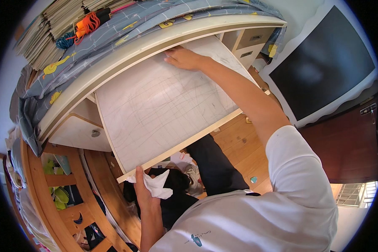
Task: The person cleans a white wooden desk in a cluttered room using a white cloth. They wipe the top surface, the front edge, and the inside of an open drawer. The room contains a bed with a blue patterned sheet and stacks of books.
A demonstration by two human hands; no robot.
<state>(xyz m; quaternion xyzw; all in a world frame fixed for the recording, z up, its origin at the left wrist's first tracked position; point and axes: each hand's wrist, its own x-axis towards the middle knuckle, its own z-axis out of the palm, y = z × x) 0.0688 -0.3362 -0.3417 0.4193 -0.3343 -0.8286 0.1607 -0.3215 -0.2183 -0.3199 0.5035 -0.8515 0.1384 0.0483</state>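
A white pull-out desk panel juts from under the cream bed frame, its surface covered in dark scratches and pencil-like lines. At the panel's near left corner, my left hand holds a crumpled white tissue, the thumb lying against the front edge strip. My right hand reaches across to the far side of the panel and rests low over it. Its fingertips go in under the bed frame's rail, so whatever they touch there is hidden.
A white cabinet door with a knob stands left of the panel, small drawers to its right. Stacked papers and an orange-corded jump rope lie on the bedding. A wooden bed rail runs along the left; a dark screen stands right.
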